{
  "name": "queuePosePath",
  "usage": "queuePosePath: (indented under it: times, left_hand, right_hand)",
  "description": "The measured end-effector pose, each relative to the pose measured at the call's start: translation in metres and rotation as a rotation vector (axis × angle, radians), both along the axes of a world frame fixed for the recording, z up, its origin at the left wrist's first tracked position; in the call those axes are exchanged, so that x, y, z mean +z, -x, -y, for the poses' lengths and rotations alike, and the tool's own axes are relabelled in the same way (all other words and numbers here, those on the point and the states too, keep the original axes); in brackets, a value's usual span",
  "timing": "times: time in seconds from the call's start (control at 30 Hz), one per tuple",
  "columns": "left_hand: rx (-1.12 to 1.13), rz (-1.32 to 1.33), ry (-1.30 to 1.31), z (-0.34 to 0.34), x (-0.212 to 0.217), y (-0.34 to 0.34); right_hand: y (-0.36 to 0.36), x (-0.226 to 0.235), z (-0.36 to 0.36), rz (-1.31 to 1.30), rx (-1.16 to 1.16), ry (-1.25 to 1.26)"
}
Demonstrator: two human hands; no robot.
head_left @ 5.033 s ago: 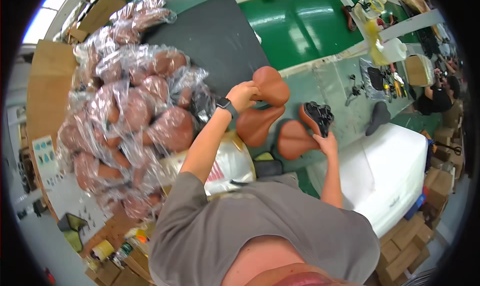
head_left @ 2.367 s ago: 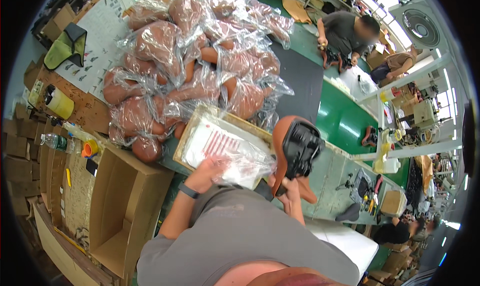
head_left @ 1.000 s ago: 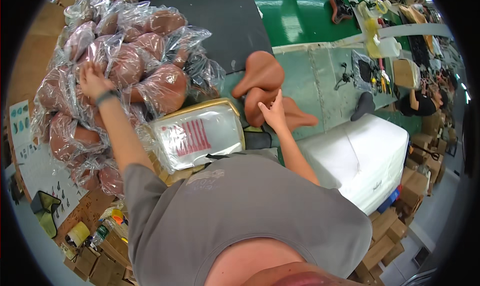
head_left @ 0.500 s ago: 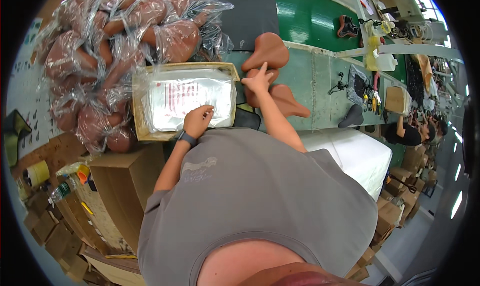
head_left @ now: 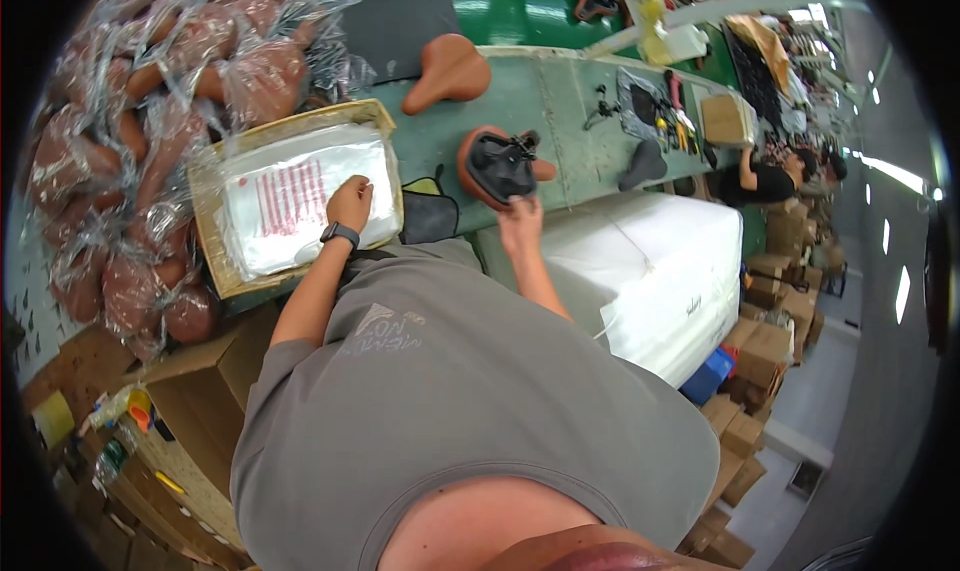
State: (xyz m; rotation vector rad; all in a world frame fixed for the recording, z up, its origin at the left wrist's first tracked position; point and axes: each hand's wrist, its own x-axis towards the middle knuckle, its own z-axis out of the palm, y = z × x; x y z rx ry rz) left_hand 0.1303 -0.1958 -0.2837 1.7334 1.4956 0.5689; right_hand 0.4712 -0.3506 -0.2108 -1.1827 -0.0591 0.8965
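My right hand [head_left: 522, 223] has its fingers on the near edge of a brown bicycle saddle [head_left: 497, 169]. That saddle lies underside up, its black base and metal fittings showing. A brown nose from what looks like another saddle [head_left: 545, 171] pokes out beside it, the rest hidden. Farther off, a third brown saddle [head_left: 450, 71] rests top side up on the green bench. My left hand [head_left: 350, 203], fingers curled closed, is over a stack of clear plastic bags [head_left: 290, 196] with red print, inside an open cardboard box [head_left: 222, 279]. Whatever its fingers hold is hidden.
Plastic-wrapped brown saddles [head_left: 150, 141] are heaped at the left. A black pouch [head_left: 430, 211] lies between box and saddle. Right are a dark saddle [head_left: 643, 164], hand tools [head_left: 682, 121] and a large white wrapped block [head_left: 640, 261]. A co-worker [head_left: 770, 179] sits farther right.
My right hand has drawn nearer to me, and a saddle there now lies underside up. The left hand is more tightly curled over the bags. The whole view has swung to the right.
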Motion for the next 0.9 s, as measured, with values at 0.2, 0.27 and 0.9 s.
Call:
queuePosePath:
  times: [0.2, 0.27, 0.9]
  left_hand:
    - [-0.118, -0.249, 0.059, -0.015, -0.036, -0.011]
    - [-0.069, -0.27, 0.135, -0.019, -0.045, -0.014]
    - [0.421, 0.186, -0.097, 0.034, -0.001, 0.051]
  right_hand:
    - [-0.014, 0.016, 0.023, 0.501, 0.493, 0.736]
    - [-0.038, 0.051, 0.004, 1.476, 0.554, 0.804]
    - [-0.029, -0.072, 0.011, 1.239, 1.274, 0.806]
